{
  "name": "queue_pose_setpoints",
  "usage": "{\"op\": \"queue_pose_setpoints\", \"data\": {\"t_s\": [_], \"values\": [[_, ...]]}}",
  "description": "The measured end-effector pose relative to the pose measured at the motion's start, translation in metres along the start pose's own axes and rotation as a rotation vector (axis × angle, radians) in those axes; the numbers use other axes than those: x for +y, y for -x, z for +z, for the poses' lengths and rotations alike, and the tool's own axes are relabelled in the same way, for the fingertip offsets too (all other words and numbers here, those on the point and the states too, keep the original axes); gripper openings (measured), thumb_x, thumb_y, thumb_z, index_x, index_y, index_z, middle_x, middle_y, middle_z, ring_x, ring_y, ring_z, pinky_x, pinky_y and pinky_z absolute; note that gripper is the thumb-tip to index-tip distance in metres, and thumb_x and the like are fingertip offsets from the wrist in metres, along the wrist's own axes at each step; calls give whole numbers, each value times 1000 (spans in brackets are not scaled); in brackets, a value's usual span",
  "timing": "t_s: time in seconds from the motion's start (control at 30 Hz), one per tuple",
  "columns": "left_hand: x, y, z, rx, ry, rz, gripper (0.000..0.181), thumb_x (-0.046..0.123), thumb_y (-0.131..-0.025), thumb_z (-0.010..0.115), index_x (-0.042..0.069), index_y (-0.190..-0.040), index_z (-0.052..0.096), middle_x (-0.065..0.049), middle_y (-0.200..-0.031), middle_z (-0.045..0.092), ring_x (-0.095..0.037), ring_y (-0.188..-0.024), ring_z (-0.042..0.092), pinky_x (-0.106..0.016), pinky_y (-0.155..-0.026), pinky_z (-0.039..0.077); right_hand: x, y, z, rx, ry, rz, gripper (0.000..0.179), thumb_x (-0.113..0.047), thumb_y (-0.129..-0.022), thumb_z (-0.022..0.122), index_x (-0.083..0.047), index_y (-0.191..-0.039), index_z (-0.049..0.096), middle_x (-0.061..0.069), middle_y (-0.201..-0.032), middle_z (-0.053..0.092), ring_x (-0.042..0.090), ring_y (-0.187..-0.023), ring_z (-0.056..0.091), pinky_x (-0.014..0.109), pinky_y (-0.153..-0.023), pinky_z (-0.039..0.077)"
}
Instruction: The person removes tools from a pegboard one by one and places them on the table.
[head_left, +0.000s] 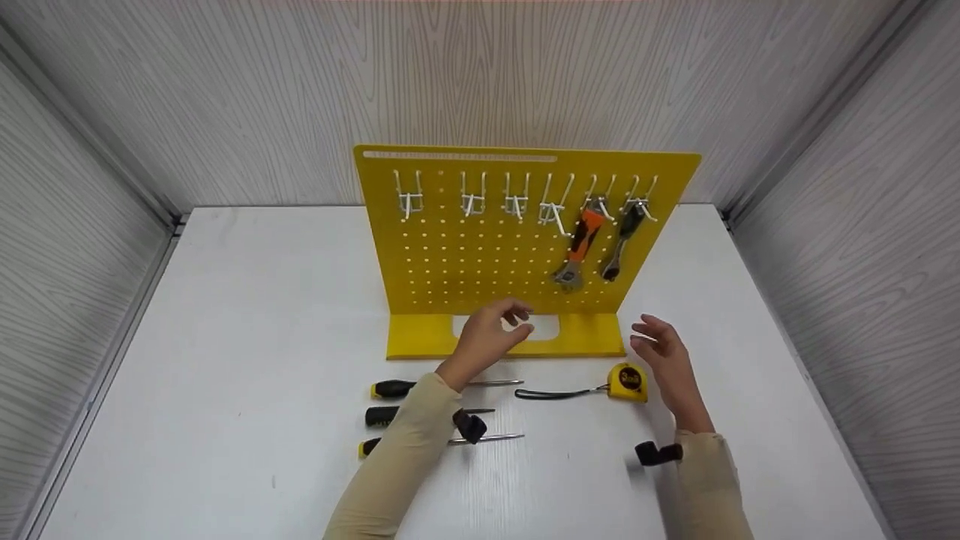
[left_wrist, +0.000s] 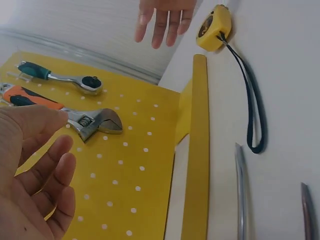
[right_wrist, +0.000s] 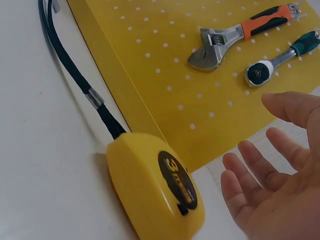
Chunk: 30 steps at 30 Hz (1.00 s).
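Partly hidden: screwdrivers (head_left: 420, 411) under L arm, tape measure (head_left: 628, 381) clear.

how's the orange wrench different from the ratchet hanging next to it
The adjustable wrench has an orange and black handle and an open jaw head; the ratchet has a dark green handle and a round head. The wrench hangs left of the ratchet and looks bulkier. Both hang handle-up from white hooks on the yellow pegboard.
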<state>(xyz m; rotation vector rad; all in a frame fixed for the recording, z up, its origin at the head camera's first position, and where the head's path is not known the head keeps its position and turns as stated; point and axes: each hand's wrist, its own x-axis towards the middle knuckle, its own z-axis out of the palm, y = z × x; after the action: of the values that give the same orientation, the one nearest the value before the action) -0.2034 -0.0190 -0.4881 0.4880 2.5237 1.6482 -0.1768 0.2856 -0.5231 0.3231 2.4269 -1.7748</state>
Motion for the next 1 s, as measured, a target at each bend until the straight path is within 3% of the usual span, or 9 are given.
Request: {"op": "queue_pose_setpoints", "data": {"t_s": [0.17, 0.33, 0.53, 0.8, 1.0], "values": [[14, -14, 5, 115, 111, 58, 24, 15, -89, 69, 10, -113, 67, -10, -113, 67, -27, -106, 59, -44, -95, 47, -7, -7, 21, -18, -77, -3, 60, -27, -99, 53, -14, -150, 24, 9, -148, 39, 23, -130, 44, 36, -113, 34], [25, -31, 9, 146, 141, 86, 31, 15, -88, 70, 5, -117, 64, -13, -116, 64, -31, -109, 57, -49, -96, 46, -13, -15, 44, 32, -181, -2, 59, -22, -99, 52, -15, -150, 22, 12, -147, 36, 26, -128, 45, 35, -109, 38], [32, -49, 6, 202, 145, 87, 34, 11, -86, 71, 5, -118, 62, -12, -117, 64, -30, -107, 58, -47, -94, 46, -17, -21, 72, 66, -303, -19, 63, -19, -99, 53, -11, -149, 16, 17, -146, 33, 28, -127, 45, 44, -109, 38], [37, -66, 3, 211, 141, 50, 34, 14, -86, 72, 8, -118, 64, -6, -119, 66, -21, -111, 60, -37, -96, 49, -25, -29, 91, 44, -268, -34, 64, -25, -97, 58, -13, -147, 20, 14, -147, 34, 27, -128, 46, 44, -105, 43], [42, -73, 5, 173, 156, 40, 38, 15, -87, 72, 9, -123, 62, -5, -124, 65, -18, -114, 61, -31, -96, 49, -30, -32, 102, 36, -280, -27, 63, -27, -96, 60, -14, -145, 23, 11, -144, 38, 25, -121, 52, 42, -103, 46]]}}
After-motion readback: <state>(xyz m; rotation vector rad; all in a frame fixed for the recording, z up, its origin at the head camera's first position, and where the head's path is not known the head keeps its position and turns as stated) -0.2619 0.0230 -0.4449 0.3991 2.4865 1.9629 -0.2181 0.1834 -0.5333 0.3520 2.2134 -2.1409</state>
